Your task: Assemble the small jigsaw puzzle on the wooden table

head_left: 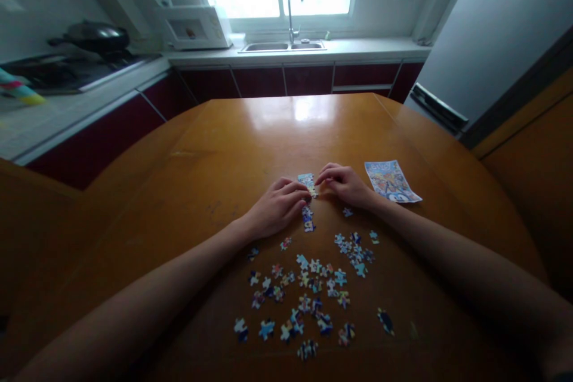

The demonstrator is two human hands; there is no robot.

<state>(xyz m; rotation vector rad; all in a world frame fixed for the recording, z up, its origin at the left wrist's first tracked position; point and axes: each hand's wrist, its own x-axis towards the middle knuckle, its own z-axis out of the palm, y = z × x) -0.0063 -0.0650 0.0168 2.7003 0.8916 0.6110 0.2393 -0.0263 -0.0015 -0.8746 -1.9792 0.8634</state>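
Note:
On the round wooden table (201, 149) my left hand (276, 208) and my right hand (344, 184) meet over a small joined strip of puzzle pieces (307, 181). The fingertips of both hands press on that strip, the fingers curled and close together. A short cluster of joined pieces (307, 219) lies just below the left fingers. Several loose puzzle pieces (313, 286) are scattered between my forearms, nearer to me. A printed reference picture (391, 181) lies flat to the right of my right hand.
Beyond the table runs a kitchen counter with a sink and tap (286, 43) under a bright window. A microwave (196, 27) and a stove with a wok (96, 39) stand at the left. A grey fridge (487, 30) rises at the right.

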